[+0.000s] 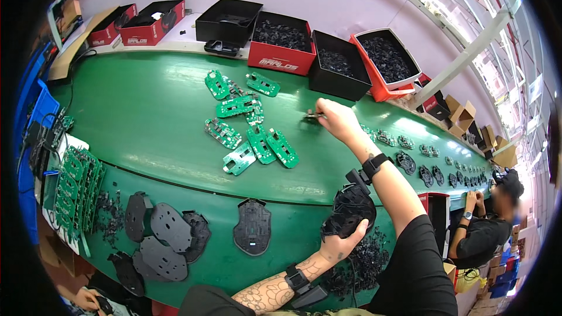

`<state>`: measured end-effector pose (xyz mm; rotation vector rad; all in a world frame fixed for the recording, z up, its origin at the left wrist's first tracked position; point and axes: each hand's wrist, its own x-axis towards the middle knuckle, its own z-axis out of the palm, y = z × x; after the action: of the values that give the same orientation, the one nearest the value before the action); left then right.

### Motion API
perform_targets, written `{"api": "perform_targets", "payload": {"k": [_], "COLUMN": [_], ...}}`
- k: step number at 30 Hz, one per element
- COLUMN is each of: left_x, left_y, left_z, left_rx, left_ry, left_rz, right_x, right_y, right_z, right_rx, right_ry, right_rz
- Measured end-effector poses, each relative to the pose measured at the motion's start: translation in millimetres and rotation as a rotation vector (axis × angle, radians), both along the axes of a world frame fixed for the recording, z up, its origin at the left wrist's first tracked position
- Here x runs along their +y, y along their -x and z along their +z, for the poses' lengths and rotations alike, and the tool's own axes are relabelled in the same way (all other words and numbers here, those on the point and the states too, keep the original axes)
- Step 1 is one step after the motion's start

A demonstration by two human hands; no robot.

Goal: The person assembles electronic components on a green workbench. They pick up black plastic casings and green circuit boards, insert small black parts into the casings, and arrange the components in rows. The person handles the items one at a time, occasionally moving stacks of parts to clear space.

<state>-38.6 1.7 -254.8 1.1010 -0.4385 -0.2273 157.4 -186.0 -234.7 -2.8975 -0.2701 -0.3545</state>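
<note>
Left hand: we see this left hand [345, 243] gripping a black shell [346, 213], thumb across it, beside a pile of small black parts [367, 260].
Single base: one black base [252, 231] lies flat, left of that shell.
Plates: dark plates [171, 224] overlap farther left.
Board stack: green boards [76, 190] stand packed at far left.
Right hand: our right hand [338, 118] pinches a small part [312, 116] above the green surface [146, 117]; blurred, possibly a board.
Loose boards: circuit boards [237, 106] lie scattered left of it.
Back row: a red box [257, 57] and black box [328, 84] hold small black pieces.
</note>
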Motion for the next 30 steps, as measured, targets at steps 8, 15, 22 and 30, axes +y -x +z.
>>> {"api": "perform_targets", "payload": {"k": [8, 15, 22, 30], "left_x": [-1.6, -3.5, 0.0, -0.9], "left_y": [1.0, -1.1, -1.2, 2.4], "left_z": [-1.0, 0.0, 3.3, 0.3], "left_rx": [0.035, -0.005, 0.005, 0.0], "left_ry": [-0.006, -0.01, 0.002, 0.013], "left_rz": [-0.045, -0.03, -0.018, -0.026], "right_x": [-37.5, -55.6, -41.6, 55.1], "right_y": [44.1, 43.4, 41.4, 34.3], "right_z": [-7.7, -10.6, -11.0, -0.1], "right_rx": [0.05, -0.013, 0.066, 0.14], "right_ry": [0.066, 0.104, 0.068, -0.205], "right_rz": [0.073, -0.128, -0.15, -0.054]}}
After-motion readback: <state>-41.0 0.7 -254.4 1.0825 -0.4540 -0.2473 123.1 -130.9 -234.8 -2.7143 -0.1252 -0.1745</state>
